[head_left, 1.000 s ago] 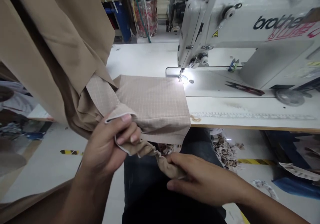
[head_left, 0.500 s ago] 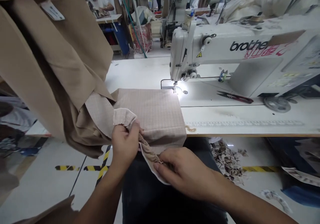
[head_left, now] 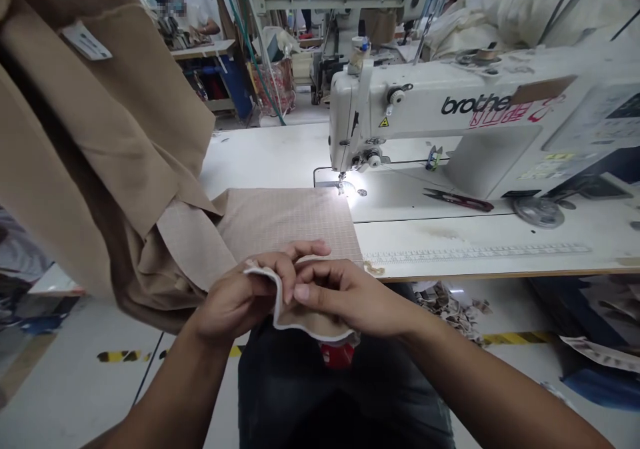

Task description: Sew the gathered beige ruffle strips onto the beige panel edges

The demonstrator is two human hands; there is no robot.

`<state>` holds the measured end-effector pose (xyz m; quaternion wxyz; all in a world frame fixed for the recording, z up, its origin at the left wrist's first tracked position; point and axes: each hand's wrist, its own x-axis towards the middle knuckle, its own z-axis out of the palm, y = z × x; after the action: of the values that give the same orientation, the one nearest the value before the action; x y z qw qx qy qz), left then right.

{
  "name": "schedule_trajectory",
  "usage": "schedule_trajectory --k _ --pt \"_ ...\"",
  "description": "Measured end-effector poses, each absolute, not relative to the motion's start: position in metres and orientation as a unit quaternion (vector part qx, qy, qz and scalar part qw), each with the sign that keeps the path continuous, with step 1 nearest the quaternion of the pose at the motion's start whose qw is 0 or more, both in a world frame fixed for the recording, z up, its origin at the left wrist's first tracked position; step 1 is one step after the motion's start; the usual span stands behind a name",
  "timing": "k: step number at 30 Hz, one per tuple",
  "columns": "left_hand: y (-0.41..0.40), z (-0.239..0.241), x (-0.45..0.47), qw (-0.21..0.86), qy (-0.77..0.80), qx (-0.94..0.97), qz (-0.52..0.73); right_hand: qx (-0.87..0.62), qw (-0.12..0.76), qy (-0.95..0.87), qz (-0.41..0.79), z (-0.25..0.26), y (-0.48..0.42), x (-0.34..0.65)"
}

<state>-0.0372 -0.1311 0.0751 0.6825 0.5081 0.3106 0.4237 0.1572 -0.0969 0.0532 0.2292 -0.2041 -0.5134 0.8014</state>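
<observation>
Both my hands meet over my lap, pinching a small tan fabric piece [head_left: 305,322] with a white-edged curved rim. My left hand [head_left: 240,299] grips its left edge, fingers curled over the fold. My right hand [head_left: 345,295] holds the right part, thumb and fingers closed on the cloth. Just beyond lies a checked beige cloth panel [head_left: 285,219] spread on the table toward the needle of the white sewing machine [head_left: 450,122]. The panel joins a large tan garment [head_left: 100,162] hanging at my left.
Red-handled thread snips [head_left: 457,200] lie on the machine bed and a ruler strip [head_left: 475,253] runs along the table's front edge [head_left: 500,275]. Fabric scraps [head_left: 455,309] litter the floor under the table. Another person sits at a far workstation at the upper left.
My hands have come together and bunched the small tan piece between them; earlier it was stretched out between them. The view has tilted up, showing more of the machine.
</observation>
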Motion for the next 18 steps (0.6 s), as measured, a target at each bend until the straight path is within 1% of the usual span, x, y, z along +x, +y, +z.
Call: schedule_trajectory --k 2,4,7,9,11,15,18 --pt "-0.129 0.074 -0.036 0.681 0.332 0.502 0.417 -0.205 0.239 -0.521 0.794 0.056 -0.095 0.157" --pt "-0.129 0.073 -0.033 0.671 0.376 0.46 0.443 -0.241 0.27 -0.531 0.766 0.056 -0.095 0.159" --pt "-0.132 0.072 -0.031 0.681 0.432 0.358 0.471 -0.326 0.305 -0.583 0.679 0.054 -0.096 0.164" --pt "-0.133 0.071 -0.03 0.696 0.438 0.34 0.456 -0.359 0.305 -0.624 0.624 0.054 -0.096 0.17" --pt "-0.133 0.072 -0.029 0.687 0.45 0.373 0.432 -0.378 0.292 -0.647 0.594 0.054 -0.096 0.174" --pt "-0.123 0.081 -0.027 0.621 0.534 0.44 0.368 -0.388 0.274 -0.633 0.612 0.057 -0.095 0.182" --pt "-0.1 0.101 -0.031 0.559 0.556 0.513 0.339 -0.355 0.253 -0.568 0.698 0.067 -0.086 0.193"
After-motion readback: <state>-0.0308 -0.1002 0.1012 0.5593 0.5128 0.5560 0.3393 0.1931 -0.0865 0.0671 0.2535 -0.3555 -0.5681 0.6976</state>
